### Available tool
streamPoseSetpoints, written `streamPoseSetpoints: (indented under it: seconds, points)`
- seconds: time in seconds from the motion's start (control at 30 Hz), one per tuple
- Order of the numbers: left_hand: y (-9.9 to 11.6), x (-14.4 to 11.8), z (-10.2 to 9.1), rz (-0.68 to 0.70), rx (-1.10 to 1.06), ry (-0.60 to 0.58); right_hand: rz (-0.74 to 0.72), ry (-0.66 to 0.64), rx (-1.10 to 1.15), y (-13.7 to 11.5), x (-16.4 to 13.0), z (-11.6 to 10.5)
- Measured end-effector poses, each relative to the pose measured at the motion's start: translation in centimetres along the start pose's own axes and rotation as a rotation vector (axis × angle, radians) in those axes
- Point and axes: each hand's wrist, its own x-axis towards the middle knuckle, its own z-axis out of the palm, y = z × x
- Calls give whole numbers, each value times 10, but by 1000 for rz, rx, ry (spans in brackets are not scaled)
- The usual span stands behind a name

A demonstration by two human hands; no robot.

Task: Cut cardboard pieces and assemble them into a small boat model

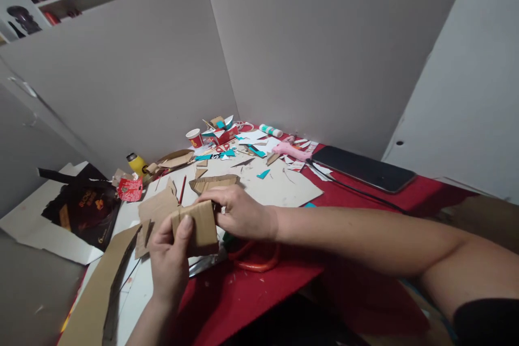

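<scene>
The cardboard piece point(204, 231) is up off the table, held in front of us over the near side of the white board point(300, 188). L hand point(169, 259) grips it: thumb pressed on the near face, other fingers curled round the L edge, tips hidden. R hand point(244, 213) is at the upper R corner, fingers curled in; tips partly hidden, so we can't tell whether they pinch the edge or just rest there. Step in hand, by our judgement: working the piece by hand, prob. bending or squaring it, no tool in use. Next move, we think, calls for a steady L thumb while R fingers mind the edge, w/o crushing the face. Orientation: broad face turned twd us, approx. upright, top edge rising slightly to R. Long axis: outline near square & partly covered, so can't tell. Nearby: orange handle point(259, 267) below R hand, cut cardboard point(219, 181) just beyond it; pink glue gun point(292, 151) well apart.
</scene>
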Motion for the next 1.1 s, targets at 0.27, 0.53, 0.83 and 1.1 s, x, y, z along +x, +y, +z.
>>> streamPoseSetpoints:
  seconds: [0.27,0.53,0.83,1.1]
  points:
    - [6,7,6,-7,-92,149,327,-12,314,-7,4,-4]
    - [3,14,-15,451,156,220,491,-272,701,5,16,-19]
    - [-18,32,-34,927,681,-175,800,-568,946,5,12,-17]
    - [-9,25,-33,722,590,-104,845,-713,1093,8,7,-19]
